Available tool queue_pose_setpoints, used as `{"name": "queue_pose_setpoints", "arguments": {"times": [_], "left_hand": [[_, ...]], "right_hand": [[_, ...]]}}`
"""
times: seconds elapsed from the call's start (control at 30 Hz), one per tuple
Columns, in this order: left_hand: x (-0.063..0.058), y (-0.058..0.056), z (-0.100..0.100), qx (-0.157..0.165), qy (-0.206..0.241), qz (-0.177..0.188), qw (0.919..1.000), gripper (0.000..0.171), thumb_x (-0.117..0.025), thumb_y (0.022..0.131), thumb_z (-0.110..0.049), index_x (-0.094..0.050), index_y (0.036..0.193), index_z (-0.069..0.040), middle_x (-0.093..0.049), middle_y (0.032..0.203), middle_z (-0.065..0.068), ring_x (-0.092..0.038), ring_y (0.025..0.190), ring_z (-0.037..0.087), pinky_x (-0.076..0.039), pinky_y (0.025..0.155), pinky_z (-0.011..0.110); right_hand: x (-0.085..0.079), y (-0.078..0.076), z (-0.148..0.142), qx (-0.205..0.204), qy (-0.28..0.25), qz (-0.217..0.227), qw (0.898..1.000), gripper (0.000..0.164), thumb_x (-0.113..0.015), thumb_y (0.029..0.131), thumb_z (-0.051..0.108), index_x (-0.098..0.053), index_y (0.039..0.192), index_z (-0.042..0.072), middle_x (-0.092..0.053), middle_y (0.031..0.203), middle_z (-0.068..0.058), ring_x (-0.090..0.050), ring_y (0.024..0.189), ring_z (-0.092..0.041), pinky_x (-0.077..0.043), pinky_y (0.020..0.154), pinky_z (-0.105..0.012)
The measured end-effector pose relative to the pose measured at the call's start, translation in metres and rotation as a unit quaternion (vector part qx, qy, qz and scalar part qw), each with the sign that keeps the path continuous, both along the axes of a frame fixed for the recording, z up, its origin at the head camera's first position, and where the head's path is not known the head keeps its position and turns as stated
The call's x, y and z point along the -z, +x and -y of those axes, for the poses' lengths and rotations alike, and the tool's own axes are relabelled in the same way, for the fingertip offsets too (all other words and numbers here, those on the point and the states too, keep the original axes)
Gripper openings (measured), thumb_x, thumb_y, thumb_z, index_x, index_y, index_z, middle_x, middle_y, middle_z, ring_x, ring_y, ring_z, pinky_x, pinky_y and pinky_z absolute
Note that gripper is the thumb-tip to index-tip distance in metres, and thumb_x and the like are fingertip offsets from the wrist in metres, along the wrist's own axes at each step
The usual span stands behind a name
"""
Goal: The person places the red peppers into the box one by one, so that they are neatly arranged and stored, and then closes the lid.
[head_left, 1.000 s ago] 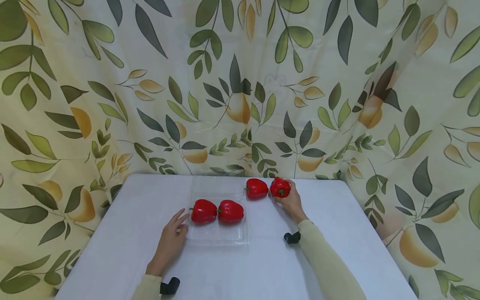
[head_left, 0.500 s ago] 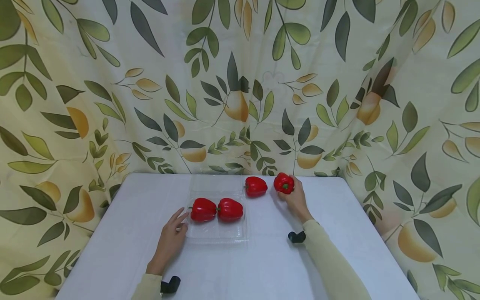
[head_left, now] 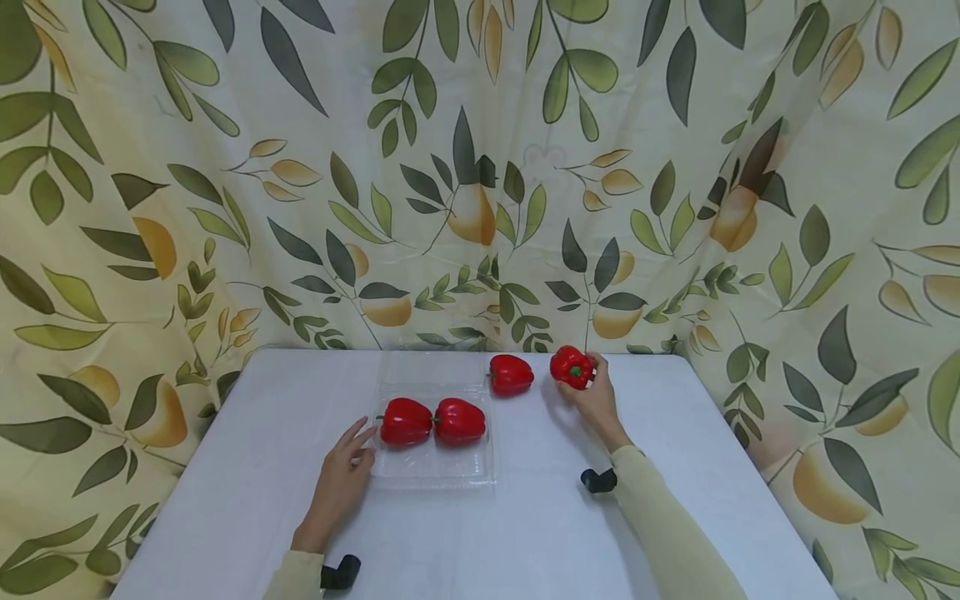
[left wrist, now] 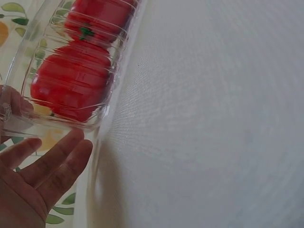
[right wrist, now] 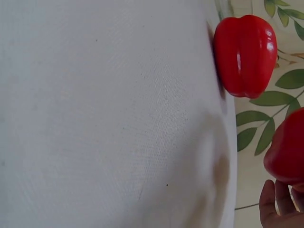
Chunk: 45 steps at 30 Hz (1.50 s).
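Note:
My right hand (head_left: 596,408) grips a red bell pepper (head_left: 571,367) at the far right of the table, its green stem turned towards me. In the right wrist view the held pepper (right wrist: 289,149) shows at the right edge, above my fingers (right wrist: 268,202), with a shadow on the tabletop. My left hand (head_left: 343,479) lies with loosely extended fingers at the left edge of a clear plastic container (head_left: 435,472). Two red bell peppers, the left one (head_left: 406,422) and the right one (head_left: 460,421), lie side by side in it. The left fingers (left wrist: 71,156) reach its wall in the left wrist view.
Another red bell pepper (head_left: 511,375) lies on the table just beyond the container's right back corner. The container's clear lid (head_left: 431,367) lies folded back behind it. A leaf-patterned curtain (head_left: 480,208) hangs along the back edge of the white table (head_left: 525,533).
My right hand has moved a little to the right with the bell pepper, away from the one on the table, and the pepper has turned slightly. The left hand stays put.

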<state>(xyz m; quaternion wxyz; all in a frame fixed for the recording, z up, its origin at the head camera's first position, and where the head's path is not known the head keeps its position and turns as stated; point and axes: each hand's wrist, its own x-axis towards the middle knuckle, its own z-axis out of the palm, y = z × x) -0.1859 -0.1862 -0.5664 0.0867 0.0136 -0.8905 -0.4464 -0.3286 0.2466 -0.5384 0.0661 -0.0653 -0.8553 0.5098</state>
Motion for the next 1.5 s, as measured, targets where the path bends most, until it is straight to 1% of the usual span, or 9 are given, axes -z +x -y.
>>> {"name": "queue_pose_setpoints", "arguments": {"times": [0.27, 0.63, 0.77, 0.97, 1.03, 1.13, 1.23, 1.3, 1.5], "left_hand": [[-0.003, 0.0, 0.0, -0.001, -0.004, 0.003, 1.0, 0.041, -0.053, 0.099, -0.018, -0.056, 0.14, -0.016, -0.04, 0.156, 0.0, -0.067, 0.111, 0.022, -0.058, 0.092, 0.039], [0.001, 0.001, 0.001, -0.003, -0.001, 0.008, 1.0, 0.041, -0.053, 0.099, -0.018, -0.056, 0.14, -0.017, -0.04, 0.156, 0.0, -0.067, 0.111, 0.023, -0.058, 0.092, 0.041], [0.002, 0.002, 0.001, -0.002, 0.001, 0.005, 1.0, 0.041, -0.053, 0.098, -0.018, -0.056, 0.14, -0.016, -0.04, 0.156, 0.0, -0.067, 0.111, 0.022, -0.057, 0.093, 0.04], [0.002, 0.002, 0.001, -0.001, 0.004, -0.002, 1.0, 0.041, -0.054, 0.098, -0.018, -0.057, 0.139, -0.015, -0.041, 0.155, 0.0, -0.068, 0.109, 0.022, -0.058, 0.091, 0.039], [0.001, 0.002, 0.001, 0.0, 0.005, -0.003, 1.0, 0.041, -0.053, 0.098, -0.017, -0.057, 0.139, -0.015, -0.042, 0.155, 0.0, -0.068, 0.109, 0.022, -0.058, 0.091, 0.039], [0.001, 0.002, 0.001, 0.0, 0.006, -0.005, 1.0, 0.041, -0.053, 0.098, -0.017, -0.058, 0.138, -0.015, -0.042, 0.155, 0.0, -0.068, 0.109, 0.022, -0.058, 0.091, 0.038], [0.001, 0.002, 0.0, 0.001, 0.005, -0.004, 1.0, 0.041, -0.053, 0.098, -0.017, -0.057, 0.139, -0.015, -0.042, 0.155, 0.0, -0.068, 0.109, 0.022, -0.058, 0.091, 0.038], [0.0, 0.002, 0.0, 0.001, 0.004, -0.003, 1.0, 0.041, -0.054, 0.098, -0.017, -0.057, 0.139, -0.015, -0.042, 0.155, 0.001, -0.068, 0.109, 0.022, -0.058, 0.091, 0.039], [0.0, 0.001, 0.0, 0.002, 0.0, -0.003, 1.0, 0.041, -0.054, 0.098, -0.016, -0.057, 0.139, -0.015, -0.042, 0.155, 0.002, -0.068, 0.109, 0.023, -0.058, 0.091, 0.039]], "right_hand": [[-0.008, 0.009, 0.0, -0.007, -0.003, -0.013, 1.0, 0.09, -0.075, 0.084, 0.016, -0.018, 0.153, 0.016, -0.03, 0.156, -0.014, -0.03, 0.142, -0.036, -0.044, 0.108, -0.057], [-0.019, 0.021, 0.005, -0.024, 0.01, -0.039, 0.999, 0.088, -0.074, 0.085, 0.021, -0.02, 0.156, 0.02, -0.031, 0.157, -0.011, -0.03, 0.143, -0.033, -0.047, 0.106, -0.055], [-0.024, 0.028, 0.01, -0.032, -0.003, -0.051, 0.998, 0.089, -0.074, 0.085, 0.023, -0.02, 0.156, 0.022, -0.031, 0.157, -0.01, -0.032, 0.142, -0.033, -0.047, 0.106, -0.055], [-0.031, 0.038, 0.017, -0.038, -0.046, -0.061, 0.996, 0.093, -0.076, 0.084, 0.022, -0.017, 0.156, 0.025, -0.03, 0.157, -0.008, -0.032, 0.142, -0.031, -0.047, 0.105, -0.054], [-0.034, 0.041, 0.019, -0.035, -0.06, -0.067, 0.995, 0.094, -0.078, 0.082, 0.02, -0.017, 0.155, 0.024, -0.03, 0.157, -0.008, -0.033, 0.142, -0.029, -0.048, 0.106, -0.053], [-0.038, 0.045, 0.022, -0.035, -0.064, -0.08, 0.994, 0.093, -0.079, 0.081, 0.017, -0.019, 0.152, 0.021, -0.032, 0.155, -0.007, -0.034, 0.141, -0.026, -0.048, 0.104, -0.045], [-0.045, 0.051, 0.025, -0.039, -0.062, -0.089, 0.993, 0.09, -0.079, 0.081, 0.015, -0.021, 0.15, 0.018, -0.035, 0.153, -0.007, -0.036, 0.139, -0.024, -0.048, 0.101, -0.037], [-0.053, 0.058, 0.029, -0.044, -0.061, -0.094, 0.993, 0.088, -0.078, 0.081, 0.013, -0.022, 0.149, 0.016, -0.036, 0.152, -0.009, -0.036, 0.138, -0.025, -0.047, 0.1, -0.035], [-0.08, 0.083, 0.043, -0.057, -0.062, -0.11, 0.99, 0.084, -0.075, 0.082, 0.007, -0.024, 0.149, 0.009, -0.037, 0.15, -0.016, -0.036, 0.138, -0.03, -0.045, 0.106, -0.046]]}}
